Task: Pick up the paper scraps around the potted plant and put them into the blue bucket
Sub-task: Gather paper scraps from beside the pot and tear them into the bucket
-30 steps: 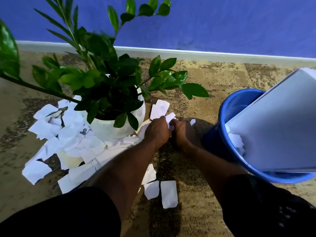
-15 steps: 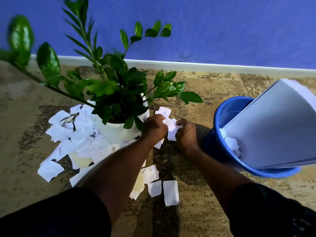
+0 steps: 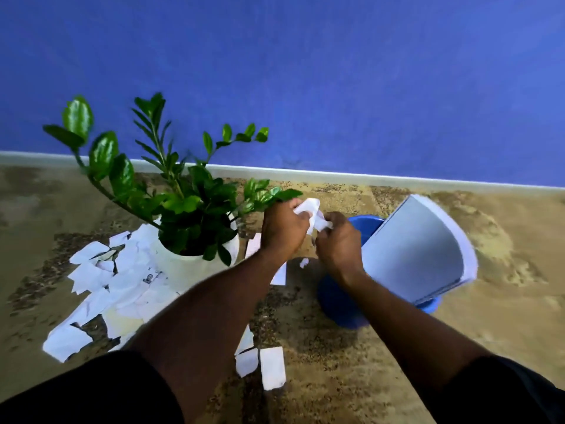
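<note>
Several paper scraps (image 3: 311,209) | seemingly crumpled | between left hand (image 3: 282,231), right hand (image 3: 337,244)

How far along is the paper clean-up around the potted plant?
Done: a paper stack leans in the blue bucket. In hand: the left hand and right hand grip a bunch of scraps beside it. Left: a big pile beside the white pot, plus loose pieces nearer the person.

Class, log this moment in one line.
left hand: grips scrap wad | right hand: grips same wad | bucket: by right hand, holds paper stack | loose scraps: floor beside pot
</note>
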`<move>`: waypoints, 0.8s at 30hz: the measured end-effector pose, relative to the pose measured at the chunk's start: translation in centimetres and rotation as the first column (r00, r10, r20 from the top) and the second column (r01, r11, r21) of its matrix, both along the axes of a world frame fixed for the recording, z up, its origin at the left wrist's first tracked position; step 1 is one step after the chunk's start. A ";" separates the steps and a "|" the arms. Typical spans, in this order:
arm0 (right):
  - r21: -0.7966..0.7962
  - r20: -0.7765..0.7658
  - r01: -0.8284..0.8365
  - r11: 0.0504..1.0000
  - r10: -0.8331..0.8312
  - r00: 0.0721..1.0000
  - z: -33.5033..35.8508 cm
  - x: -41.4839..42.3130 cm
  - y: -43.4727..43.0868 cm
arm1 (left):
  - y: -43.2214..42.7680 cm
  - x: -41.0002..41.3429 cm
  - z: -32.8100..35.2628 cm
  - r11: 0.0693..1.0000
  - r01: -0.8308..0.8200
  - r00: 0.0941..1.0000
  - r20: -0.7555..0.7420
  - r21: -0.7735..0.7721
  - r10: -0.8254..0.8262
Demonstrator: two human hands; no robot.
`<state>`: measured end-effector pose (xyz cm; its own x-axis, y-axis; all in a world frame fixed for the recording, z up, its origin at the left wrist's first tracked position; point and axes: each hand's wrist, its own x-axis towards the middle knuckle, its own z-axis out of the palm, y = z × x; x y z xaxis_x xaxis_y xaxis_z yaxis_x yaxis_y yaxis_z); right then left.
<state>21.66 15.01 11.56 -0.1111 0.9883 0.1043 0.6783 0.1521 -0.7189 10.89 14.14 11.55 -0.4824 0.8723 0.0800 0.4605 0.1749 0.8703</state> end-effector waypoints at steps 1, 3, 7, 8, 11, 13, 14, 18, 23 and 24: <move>0.003 -0.027 0.014 1.000 -0.013 1.000 0.8 0.4 -0.1 | 0.1 0.5 0.8 0.999 0.001 1.000 0.010 0.034 -0.002; -0.003 -0.065 0.057 0.998 -0.057 0.996 2.4 1.1 -0.1 | 0.2 1.5 2.1 0.996 0.003 1.000 0.022 0.090 -0.005; -0.003 -0.027 0.127 0.992 -0.127 0.992 4.7 3.1 0.4 | -0.1 2.8 3.6 0.989 0.054 0.998 0.034 0.135 -0.059; -0.020 0.008 0.132 0.991 -0.131 0.991 5.0 3.6 0.7 | -0.2 3.1 3.8 0.990 0.070 0.997 0.029 0.125 -0.074; -0.081 0.088 0.126 0.989 -0.119 0.989 5.6 4.9 0.9 | -0.1 3.9 4.1 0.988 0.128 0.991 0.035 0.082 -0.131; -0.097 0.130 0.128 0.987 -0.115 0.985 5.8 5.7 1.1 | 0.2 4.3 4.0 0.981 0.179 0.982 0.049 0.069 -0.182; -0.107 0.146 0.131 0.986 -0.114 0.983 5.7 6.0 1.3 | 0.3 4.5 4.0 0.978 0.200 0.978 0.046 0.057 -0.203; -0.086 0.182 0.127 0.988 -0.110 0.977 5.1 7.1 2.1 | 0.8 5.2 3.4 0.957 0.288 0.957 0.025 0.010 -0.288; -0.046 0.234 0.082 0.996 -0.069 0.970 4.6 7.7 2.6 | 1.2 5.9 2.0 0.940 0.339 0.941 0.002 -0.025 -0.339; -0.041 0.241 0.077 0.996 -0.065 0.968 4.5 7.9 2.8 | 1.3 6.0 1.9 0.940 0.339 0.941 0.001 -0.027 -0.339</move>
